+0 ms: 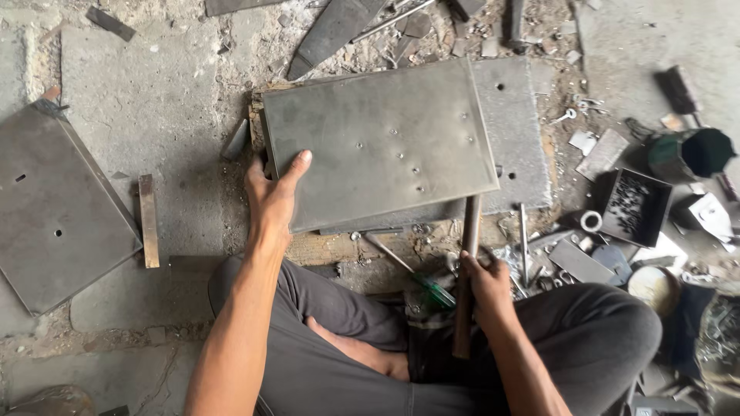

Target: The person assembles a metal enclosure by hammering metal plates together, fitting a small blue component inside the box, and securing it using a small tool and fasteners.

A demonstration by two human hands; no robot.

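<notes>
Left hand (274,192) grips the near-left edge of grey metal plate (378,142); right hand (482,281) is closed around a wooden handle (466,270).

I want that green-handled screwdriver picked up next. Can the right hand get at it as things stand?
Probably not straight away. The screwdriver lies uncovered on the floor just left of the right hand, with nothing lying over it, but that hand is closed around a wooden handle, so it would need to set that down first.
</notes>
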